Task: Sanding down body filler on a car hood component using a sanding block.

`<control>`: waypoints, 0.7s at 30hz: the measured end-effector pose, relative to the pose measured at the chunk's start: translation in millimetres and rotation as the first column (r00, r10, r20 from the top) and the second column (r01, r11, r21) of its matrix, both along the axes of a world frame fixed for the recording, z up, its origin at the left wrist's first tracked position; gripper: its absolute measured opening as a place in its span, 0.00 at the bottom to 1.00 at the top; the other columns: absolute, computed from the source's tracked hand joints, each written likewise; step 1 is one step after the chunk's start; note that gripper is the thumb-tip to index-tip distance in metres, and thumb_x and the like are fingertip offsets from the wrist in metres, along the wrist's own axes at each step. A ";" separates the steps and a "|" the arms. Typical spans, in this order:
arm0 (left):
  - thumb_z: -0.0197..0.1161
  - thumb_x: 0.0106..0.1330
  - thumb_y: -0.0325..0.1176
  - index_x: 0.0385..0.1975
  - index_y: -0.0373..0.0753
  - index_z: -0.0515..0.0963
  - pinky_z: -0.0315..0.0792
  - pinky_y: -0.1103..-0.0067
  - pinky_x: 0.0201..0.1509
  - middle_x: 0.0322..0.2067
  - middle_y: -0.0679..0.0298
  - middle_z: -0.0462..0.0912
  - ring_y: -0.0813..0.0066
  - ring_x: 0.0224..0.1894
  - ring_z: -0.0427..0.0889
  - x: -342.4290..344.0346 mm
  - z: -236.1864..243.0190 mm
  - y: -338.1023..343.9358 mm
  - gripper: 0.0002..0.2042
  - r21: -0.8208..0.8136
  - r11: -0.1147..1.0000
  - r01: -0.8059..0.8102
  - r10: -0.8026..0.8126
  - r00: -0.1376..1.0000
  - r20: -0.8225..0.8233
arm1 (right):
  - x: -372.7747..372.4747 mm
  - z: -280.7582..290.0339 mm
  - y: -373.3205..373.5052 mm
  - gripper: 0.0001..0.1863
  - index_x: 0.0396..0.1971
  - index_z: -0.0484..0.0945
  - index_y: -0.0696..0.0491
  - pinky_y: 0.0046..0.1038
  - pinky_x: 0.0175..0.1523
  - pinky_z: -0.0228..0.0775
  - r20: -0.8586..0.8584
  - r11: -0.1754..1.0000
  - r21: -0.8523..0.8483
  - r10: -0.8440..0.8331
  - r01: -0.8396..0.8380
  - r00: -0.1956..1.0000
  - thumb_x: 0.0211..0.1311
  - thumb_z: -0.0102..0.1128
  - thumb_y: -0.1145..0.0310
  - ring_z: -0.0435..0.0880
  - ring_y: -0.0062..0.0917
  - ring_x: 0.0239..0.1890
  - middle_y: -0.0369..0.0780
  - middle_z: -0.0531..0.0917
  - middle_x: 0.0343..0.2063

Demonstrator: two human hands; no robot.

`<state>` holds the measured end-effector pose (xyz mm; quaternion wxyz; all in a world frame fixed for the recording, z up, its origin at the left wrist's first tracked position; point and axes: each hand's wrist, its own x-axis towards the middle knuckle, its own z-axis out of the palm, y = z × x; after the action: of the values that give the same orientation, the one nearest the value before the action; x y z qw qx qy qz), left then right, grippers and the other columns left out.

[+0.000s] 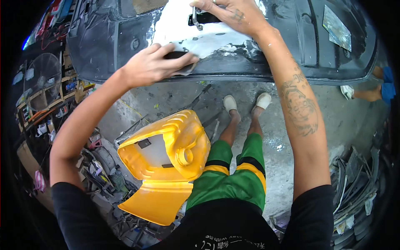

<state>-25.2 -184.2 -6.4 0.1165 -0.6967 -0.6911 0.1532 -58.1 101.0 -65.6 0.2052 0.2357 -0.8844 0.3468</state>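
Observation:
My left hand grips a dark flat pad with greyish sandpaper against the lower edge of a dark vehicle panel, where a white, patchy area meets the darker surface. My right hand is at the panel's top middle, thumb on a curved metal fitting beside a black rectangular recess. Its other fingertips are out of frame or hidden, so their grip is unclear.
A cut-open yellow plastic container lies left of my legs. Piled scrap parts line the lower left; stacked curved panels lie right. A fan stands far left. Another person's legs show beyond the panel's right end.

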 end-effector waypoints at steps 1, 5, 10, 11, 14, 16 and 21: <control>0.63 0.65 0.44 0.53 0.47 0.83 0.72 0.81 0.52 0.64 0.80 0.71 0.71 0.55 0.72 -4.9 3.0 -2.4 0.19 0.013 1.000 0.029 -0.030 0.997 0.065 | 0.3 1.5 0.4 0.16 0.47 0.88 0.40 0.43 0.59 0.71 -0.003 1.000 0.003 0.005 -0.005 1.000 0.67 0.60 0.49 0.81 0.38 0.54 0.36 0.87 0.49; 0.64 0.64 0.43 0.50 0.46 0.85 0.73 0.80 0.52 0.65 0.79 0.69 0.71 0.56 0.72 -11.4 -17.9 47.0 0.17 0.046 0.999 0.026 -0.033 0.989 0.144 | -2.6 4.8 -7.8 0.18 0.48 0.87 0.41 0.42 0.60 0.71 0.072 0.999 0.005 0.049 -0.049 0.996 0.66 0.60 0.47 0.82 0.38 0.52 0.37 0.86 0.50; 0.64 0.65 0.41 0.53 0.46 0.83 0.73 0.78 0.52 0.59 0.77 0.73 0.70 0.55 0.72 17.3 5.4 -9.5 0.18 0.005 0.992 -0.126 0.124 0.984 0.125 | 0.4 3.1 0.4 0.21 0.49 0.87 0.41 0.43 0.61 0.71 0.113 0.995 0.094 -0.055 0.045 0.992 0.67 0.58 0.45 0.81 0.38 0.55 0.37 0.86 0.51; 0.64 0.65 0.41 0.56 0.46 0.82 0.72 0.77 0.52 0.59 0.77 0.74 0.70 0.54 0.72 17.1 8.2 -10.8 0.19 -0.004 0.991 -0.136 0.136 0.980 0.146 | 0.4 1.3 1.0 0.21 0.49 0.87 0.42 0.43 0.61 0.71 0.093 0.996 0.075 -0.051 0.044 0.994 0.67 0.59 0.45 0.81 0.38 0.55 0.37 0.86 0.51; 0.65 0.65 0.42 0.62 0.48 0.80 0.73 0.78 0.51 0.59 0.79 0.73 0.70 0.54 0.73 8.5 -14.9 32.2 0.23 0.100 0.987 -0.125 0.096 0.962 0.255 | -1.5 0.1 -9.1 0.21 0.49 0.87 0.42 0.43 0.61 0.70 0.029 0.999 0.029 -0.025 0.024 0.999 0.67 0.59 0.45 0.80 0.38 0.56 0.37 0.86 0.52; 0.66 0.63 0.42 0.68 0.51 0.74 0.72 0.78 0.52 0.62 0.79 0.74 0.68 0.52 0.74 12.3 -23.9 31.5 0.30 0.108 0.987 -0.123 0.097 0.972 0.216 | 1.6 1.9 -7.5 0.21 0.49 0.87 0.42 0.42 0.61 0.70 0.007 0.999 0.028 -0.024 0.024 1.000 0.67 0.59 0.45 0.79 0.38 0.57 0.37 0.86 0.52; 0.63 0.67 0.43 0.57 0.44 0.81 0.72 0.76 0.53 0.58 0.75 0.74 0.68 0.54 0.74 16.8 -12.7 22.9 0.20 0.074 0.980 -0.185 0.168 0.967 0.194 | 0.8 9.0 -6.7 0.17 0.49 0.86 0.41 0.43 0.63 0.67 0.057 0.999 0.042 0.007 -0.009 0.998 0.67 0.60 0.50 0.78 0.38 0.58 0.37 0.85 0.54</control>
<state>-8.4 -161.3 -19.1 0.0689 -0.6375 -0.7646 0.0651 -57.3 94.3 -56.6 0.1736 0.2336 -0.8959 0.3356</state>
